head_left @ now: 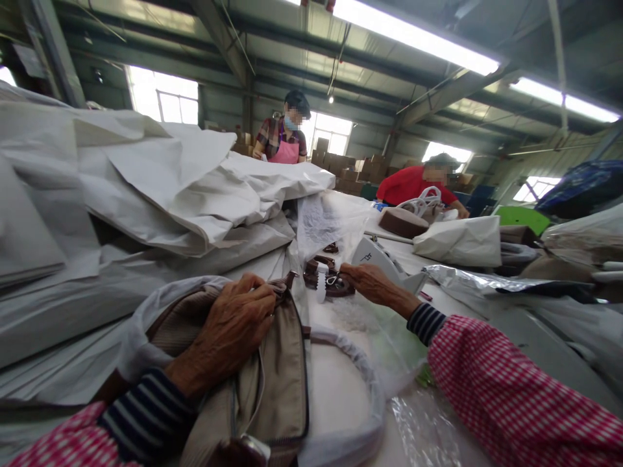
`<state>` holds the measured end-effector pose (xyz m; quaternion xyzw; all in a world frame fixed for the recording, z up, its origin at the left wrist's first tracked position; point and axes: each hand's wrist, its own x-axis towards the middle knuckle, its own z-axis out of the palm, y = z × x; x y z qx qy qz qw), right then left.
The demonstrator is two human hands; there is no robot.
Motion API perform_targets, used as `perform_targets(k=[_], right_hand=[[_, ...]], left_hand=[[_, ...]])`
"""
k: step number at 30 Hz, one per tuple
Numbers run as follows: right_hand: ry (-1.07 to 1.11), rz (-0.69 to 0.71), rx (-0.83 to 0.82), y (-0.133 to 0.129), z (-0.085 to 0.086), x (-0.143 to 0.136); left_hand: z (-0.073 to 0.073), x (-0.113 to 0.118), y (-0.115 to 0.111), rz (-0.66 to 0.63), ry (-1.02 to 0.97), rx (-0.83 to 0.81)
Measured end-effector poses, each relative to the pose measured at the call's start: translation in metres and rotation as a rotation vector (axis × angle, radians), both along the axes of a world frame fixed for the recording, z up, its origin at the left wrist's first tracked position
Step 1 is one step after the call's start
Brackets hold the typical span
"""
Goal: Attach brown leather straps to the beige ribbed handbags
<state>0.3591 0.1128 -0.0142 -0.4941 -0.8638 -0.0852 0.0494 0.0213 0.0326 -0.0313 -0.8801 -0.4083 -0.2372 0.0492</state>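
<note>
A taupe bag with a dark zip edge lies at the lower centre, and its handles are wrapped in white material. My left hand rests on the bag's top, its fingers curled over gathered fabric by the zip end. Farther forward, my right hand reaches to a pile of brown straps. Its fingertips are pinched on a small metal clasp at the pile. A white toothed plastic piece stands out beside the clasp.
Large white paper sheets are heaped at the left. Behind the straps sits a white device. Clear plastic lies at the lower right, and wrapped bags are farther back. Two people work across the table.
</note>
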Motion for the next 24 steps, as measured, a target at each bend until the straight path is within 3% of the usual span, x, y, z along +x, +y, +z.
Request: perform_targets(k=[4, 7, 11, 18, 24], right_hand=[[0.215, 0.091, -0.039, -0.011, 0.004, -0.006], [0.118, 0.109, -0.022, -0.016, 0.003, -0.020], [-0.038, 0.012, 0.052, -0.015, -0.002, -0.030], [-0.103, -0.059, 0.018, -0.013, 0.003, -0.010], [-0.074, -0.085, 0.054, -0.011, 0.000, -0.010]], left_hand=[[0.000, -0.001, 0.001, 0.001, -0.031, -0.015], [0.001, -0.002, 0.002, 0.007, -0.019, -0.011], [0.003, -0.002, 0.001, 0.017, 0.006, -0.012], [0.006, 0.000, -0.004, 0.002, 0.012, -0.018], [0.006, 0.001, -0.003, 0.005, 0.020, -0.037]])
